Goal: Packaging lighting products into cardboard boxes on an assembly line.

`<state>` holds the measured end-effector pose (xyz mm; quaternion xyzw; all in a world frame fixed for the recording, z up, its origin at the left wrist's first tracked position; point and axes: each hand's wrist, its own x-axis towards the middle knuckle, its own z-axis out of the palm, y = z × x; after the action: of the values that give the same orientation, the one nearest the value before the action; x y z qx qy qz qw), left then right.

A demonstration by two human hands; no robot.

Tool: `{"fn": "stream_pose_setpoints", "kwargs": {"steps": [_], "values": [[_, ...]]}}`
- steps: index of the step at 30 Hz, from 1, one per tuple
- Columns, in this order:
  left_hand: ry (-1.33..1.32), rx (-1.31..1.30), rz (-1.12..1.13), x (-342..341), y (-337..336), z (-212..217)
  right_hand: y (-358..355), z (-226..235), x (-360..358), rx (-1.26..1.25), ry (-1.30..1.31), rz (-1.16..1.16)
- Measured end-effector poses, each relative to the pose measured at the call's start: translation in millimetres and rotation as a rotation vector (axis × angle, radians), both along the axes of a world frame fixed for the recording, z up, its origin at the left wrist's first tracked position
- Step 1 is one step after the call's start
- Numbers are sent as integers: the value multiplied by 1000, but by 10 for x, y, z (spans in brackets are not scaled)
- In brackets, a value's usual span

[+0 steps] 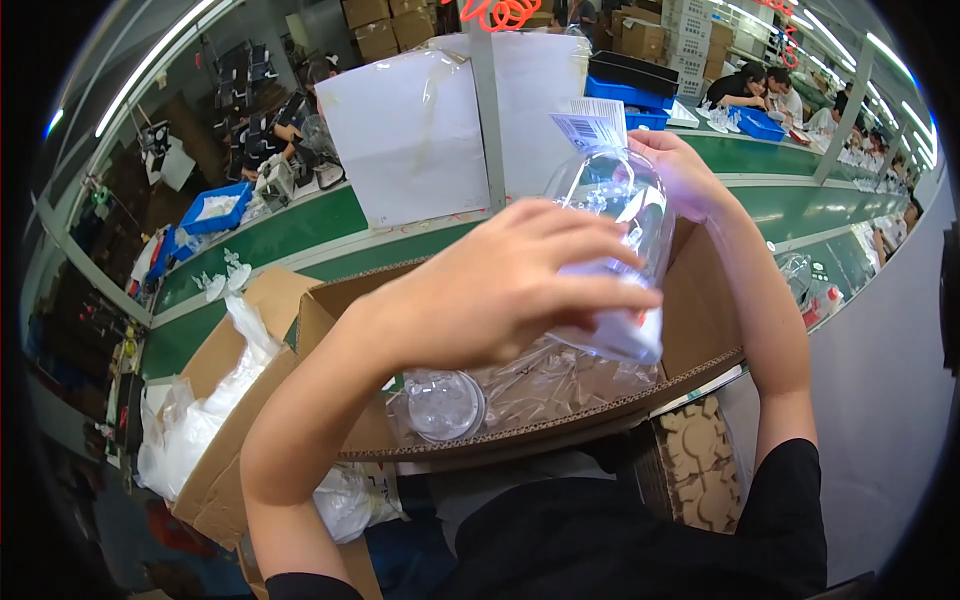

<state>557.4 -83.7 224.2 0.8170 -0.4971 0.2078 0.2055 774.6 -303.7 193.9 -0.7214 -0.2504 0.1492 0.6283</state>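
A clear plastic dome-shaped container (640,215) is held tilted above a large open cardboard box (560,425). Something white shows in its lower end. My left hand (510,285) lies across the container's front, fingers curved over its side. At the upper end, my right hand (685,170) grips the container beside a white printed card (590,128); some of its fingertips are hidden behind. Inside the box lie a round clear plastic container (445,405) and crinkled clear plastic film (550,390).
A smaller carton (225,425) with a white plastic bag (205,420) stands at left. Behind the box runs a green work surface (320,220) with white boards (410,140) above it. Molded brown trays (700,465) sit at lower right. Other people work farther back.
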Motion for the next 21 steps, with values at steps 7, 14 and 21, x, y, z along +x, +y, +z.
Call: {"fn": "stream_pose_setpoints", "kwargs": {"steps": [7, 14, 21], "values": [[105, -138, 99, -246, 755, 38, 124, 121, -667, -134, -655, 208], [84, -269, 336, -82, 604, -241, 285, -4, -947, -197, -969, 248], [222, -105, 262, -206, 710, -341, 360, -141, -1030, -253, -1019, 341]]}}
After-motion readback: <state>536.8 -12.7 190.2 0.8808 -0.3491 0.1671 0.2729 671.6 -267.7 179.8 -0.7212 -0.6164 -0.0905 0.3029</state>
